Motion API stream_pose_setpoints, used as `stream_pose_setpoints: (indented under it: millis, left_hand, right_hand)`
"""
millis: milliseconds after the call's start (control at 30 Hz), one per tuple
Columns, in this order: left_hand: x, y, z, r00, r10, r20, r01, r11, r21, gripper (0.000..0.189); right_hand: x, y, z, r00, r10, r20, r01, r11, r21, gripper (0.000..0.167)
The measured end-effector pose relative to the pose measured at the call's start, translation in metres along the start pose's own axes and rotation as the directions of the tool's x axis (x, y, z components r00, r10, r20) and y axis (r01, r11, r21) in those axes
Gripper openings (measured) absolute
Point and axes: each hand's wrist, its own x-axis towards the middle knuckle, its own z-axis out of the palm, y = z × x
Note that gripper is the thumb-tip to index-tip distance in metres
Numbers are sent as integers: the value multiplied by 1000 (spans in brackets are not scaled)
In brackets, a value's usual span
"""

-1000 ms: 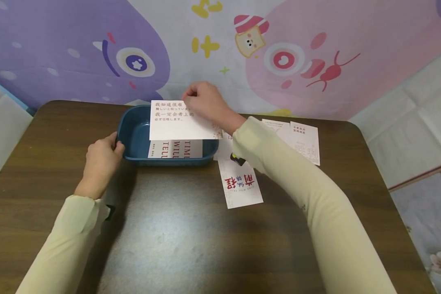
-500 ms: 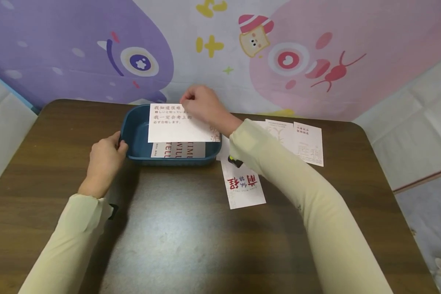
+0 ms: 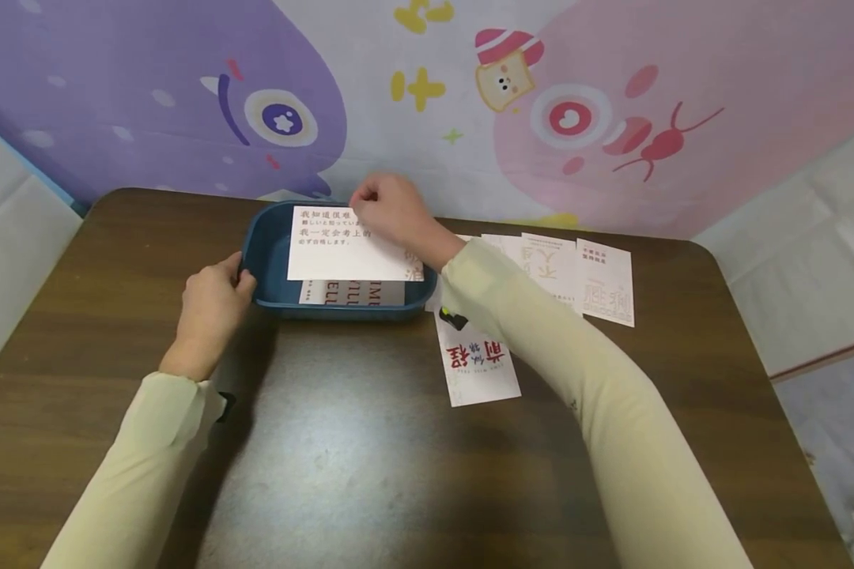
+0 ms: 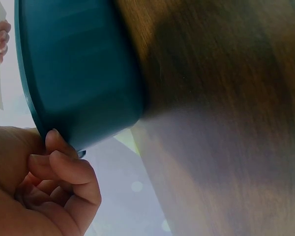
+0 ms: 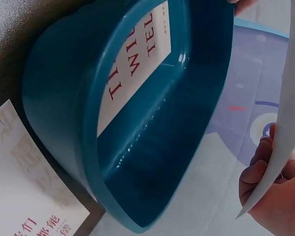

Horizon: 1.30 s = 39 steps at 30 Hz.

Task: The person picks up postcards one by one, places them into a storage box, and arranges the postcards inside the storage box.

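My right hand (image 3: 396, 212) pinches a white card (image 3: 349, 257) by its far edge and holds it above a blue plastic basin (image 3: 273, 296). In the right wrist view the held card (image 5: 285, 123) bends slightly between thumb and fingers. Inside the basin lies another card (image 3: 391, 293) with red capital letters, partly hidden by the held one. The left hand (image 3: 217, 308) grips the basin's left end; in the left wrist view its thumb and fingers (image 4: 71, 167) pinch the rim.
Several printed cards lie right of the basin, among them one with red and blue characters (image 3: 480, 371) and one at the far right (image 3: 605, 284). The wooden table (image 3: 327, 442) ends at a cartoon cloth (image 3: 427, 142) behind.
The head view has shifted a little, so everything sits slightly further right in it. The held card is slightly lower over the basin; both hands keep their grips.
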Motion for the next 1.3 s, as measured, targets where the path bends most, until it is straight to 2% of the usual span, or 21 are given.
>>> stream_pose_setpoints:
  millis: [200,400,833,1300]
  left_hand:
    - [-1,1,1,1000,9,-10,-9,1000,-2,43]
    - [-1,2,1,1000,0,-9,0,1000,0,43]
    - [-1,8,1,995,-78,69,79,997,-17,48]
    - [-2,9,4,999,-29,34,30,999,-21,46]
  right_hand:
    - [0,4,7,1000,-29,11,29,1000,11,22]
    - [1,7,16,1000,-2,23,1,1000,29,22]
    - [3,18,36,1000,-15,22,15,1000,13,22]
    - [7,37,49,996,20,90,-18,999,-31,25]
